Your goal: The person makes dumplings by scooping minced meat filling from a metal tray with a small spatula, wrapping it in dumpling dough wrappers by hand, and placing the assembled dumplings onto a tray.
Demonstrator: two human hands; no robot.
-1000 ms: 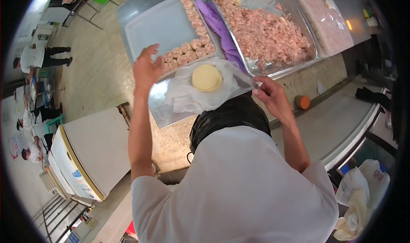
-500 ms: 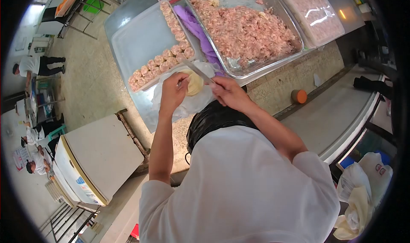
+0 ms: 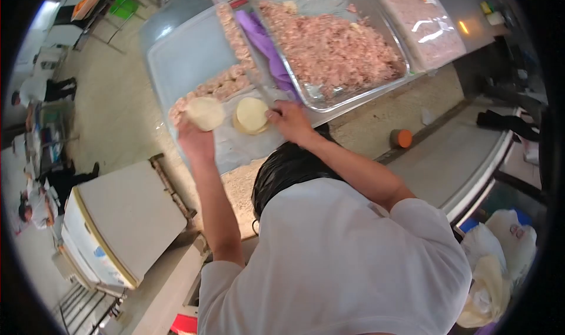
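Observation:
My left hand [image 3: 197, 142] holds up a round, pale dumpling wrapper [image 3: 205, 113] by its lower edge, left of the stack. A stack of wrappers [image 3: 252, 115] lies on a clear plastic sheet [image 3: 235, 150]. My right hand [image 3: 291, 122], just right of the stack, is closed round the handle of a flat metal spatula [image 3: 266, 91]; its blade is blurred and points up and left. Rows of filled dumplings [image 3: 232, 79] line the right and near edges of a pale tray [image 3: 188, 50]. The held wrapper overlaps the view of the left-end dumplings.
A deep metal tray [image 3: 306, 101] holds minced meat filling [image 3: 335, 47]. Beside it sits a plastic-covered container of meat [image 3: 418, 26]. A purple cloth [image 3: 268, 47] lies between the trays. An orange-topped jar [image 3: 402, 138] stands to the right; a white freezer [image 3: 129, 217] is at left.
My left hand has lifted a wrapper off the stack and moved left with it. My right hand, still holding the spatula, has shifted slightly left, and the view has moved a little.

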